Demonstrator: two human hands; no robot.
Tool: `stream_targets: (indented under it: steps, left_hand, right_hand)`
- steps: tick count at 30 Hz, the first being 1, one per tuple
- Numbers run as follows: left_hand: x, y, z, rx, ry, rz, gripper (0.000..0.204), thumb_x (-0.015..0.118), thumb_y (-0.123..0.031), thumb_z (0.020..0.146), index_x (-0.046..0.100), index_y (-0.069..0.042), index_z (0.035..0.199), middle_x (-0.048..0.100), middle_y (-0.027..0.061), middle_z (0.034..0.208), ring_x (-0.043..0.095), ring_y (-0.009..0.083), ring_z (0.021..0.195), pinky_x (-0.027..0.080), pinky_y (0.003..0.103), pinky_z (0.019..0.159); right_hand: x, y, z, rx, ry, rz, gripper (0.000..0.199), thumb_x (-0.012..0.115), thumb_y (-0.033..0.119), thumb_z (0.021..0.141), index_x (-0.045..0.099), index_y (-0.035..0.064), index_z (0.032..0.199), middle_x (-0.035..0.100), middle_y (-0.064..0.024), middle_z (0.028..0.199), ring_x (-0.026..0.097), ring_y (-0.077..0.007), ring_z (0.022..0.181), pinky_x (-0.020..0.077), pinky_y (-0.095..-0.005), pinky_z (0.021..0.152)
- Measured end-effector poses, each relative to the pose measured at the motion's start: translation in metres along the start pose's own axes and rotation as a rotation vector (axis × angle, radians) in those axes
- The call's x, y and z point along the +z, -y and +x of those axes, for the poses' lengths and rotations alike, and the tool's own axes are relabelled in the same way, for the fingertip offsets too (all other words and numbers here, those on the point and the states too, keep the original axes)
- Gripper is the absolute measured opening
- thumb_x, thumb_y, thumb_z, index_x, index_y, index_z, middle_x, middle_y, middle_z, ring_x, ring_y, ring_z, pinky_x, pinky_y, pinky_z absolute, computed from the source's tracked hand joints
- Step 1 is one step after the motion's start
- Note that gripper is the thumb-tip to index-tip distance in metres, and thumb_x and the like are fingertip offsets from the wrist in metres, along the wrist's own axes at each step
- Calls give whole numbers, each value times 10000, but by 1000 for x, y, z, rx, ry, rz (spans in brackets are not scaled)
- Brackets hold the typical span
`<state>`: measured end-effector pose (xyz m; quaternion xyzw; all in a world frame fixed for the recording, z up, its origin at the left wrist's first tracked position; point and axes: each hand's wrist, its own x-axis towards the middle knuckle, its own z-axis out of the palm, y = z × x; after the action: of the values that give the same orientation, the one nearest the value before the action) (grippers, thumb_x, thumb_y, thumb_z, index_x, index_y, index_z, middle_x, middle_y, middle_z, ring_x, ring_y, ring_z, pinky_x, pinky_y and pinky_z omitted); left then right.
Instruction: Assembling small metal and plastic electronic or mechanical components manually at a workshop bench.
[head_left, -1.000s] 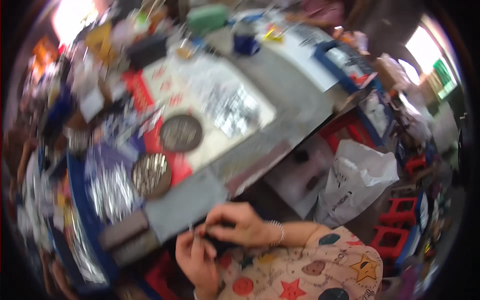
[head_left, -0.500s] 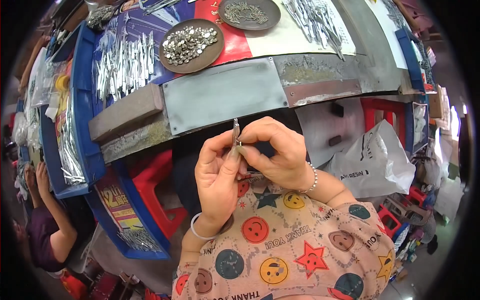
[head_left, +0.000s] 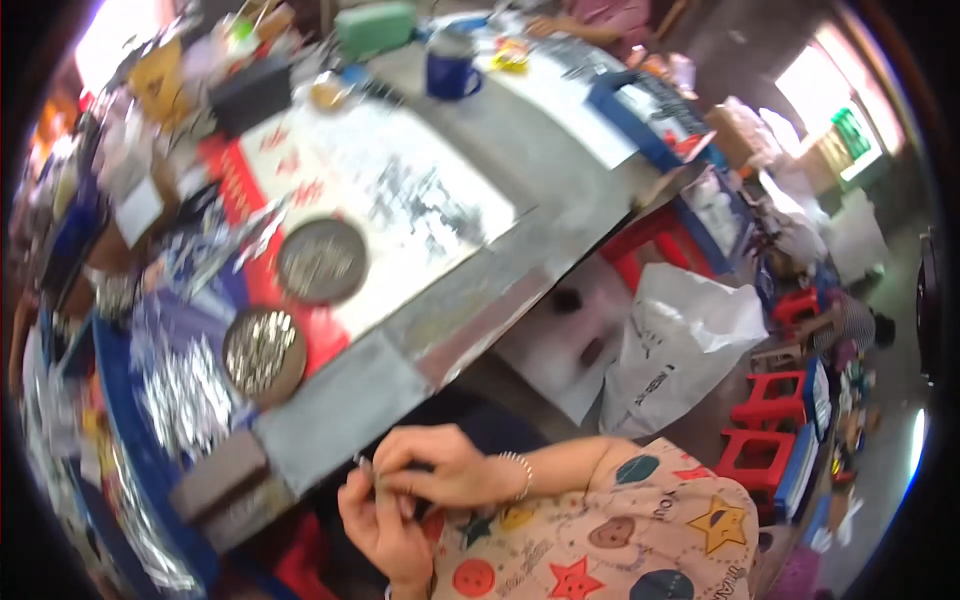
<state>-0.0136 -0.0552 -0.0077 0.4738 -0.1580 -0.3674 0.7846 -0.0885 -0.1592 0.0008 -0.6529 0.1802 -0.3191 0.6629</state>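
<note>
Close together below the bench edge, my left hand [head_left: 385,535] and my right hand [head_left: 435,465] are both closed in a pinch on one slim silver metal piece [head_left: 362,461]. Only its tip pokes out above the fingertips; the fingers cover the rest, and motion smears the picture. Just beyond my hands lies a flat grey metal sheet [head_left: 340,405] along the bench edge. Behind it sit a round dark plate [head_left: 290,388] of small shiny discs and a second dark plate [head_left: 352,287] of fine metal bits.
Many slim silver pieces [head_left: 185,395] lie left of the plates, near a brown block [head_left: 220,475] and a blue tray [head_left: 110,390]. More lie on a white sheet [head_left: 470,230]. A blue mug [head_left: 452,75] stands farther back. To the right are a white bag [head_left: 675,350] and red stools [head_left: 765,385].
The view has swung to the right and up, bringing the mug and the room's far side in. My hands now appear lower and farther left, still pinching the silver piece together.
</note>
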Motion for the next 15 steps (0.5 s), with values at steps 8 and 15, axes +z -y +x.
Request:
stream_targets:
  steps: [8, 15]
  left_hand:
    - [21, -14, -6, 90, 10, 167, 163, 478, 2, 944, 523, -4, 1101, 484, -8, 769, 417, 51, 663, 366, 178, 623]
    - [24, -20, -5, 96, -7, 183, 138, 485, -23, 950, 533, -12, 1080, 481, -12, 760, 413, 49, 657, 357, 178, 613]
  right_hand:
    - [0, 13, -6, -174, -81, -110, 107, 658, -15, 817, 601, -28, 906, 633, -122, 910, 638, -196, 758, 510, -270, 646]
    - [2, 3, -3, -11, -31, 56, 103, 661, 7, 829, 609, -26, 911, 642, -105, 914, 629, -145, 768, 509, -254, 665]
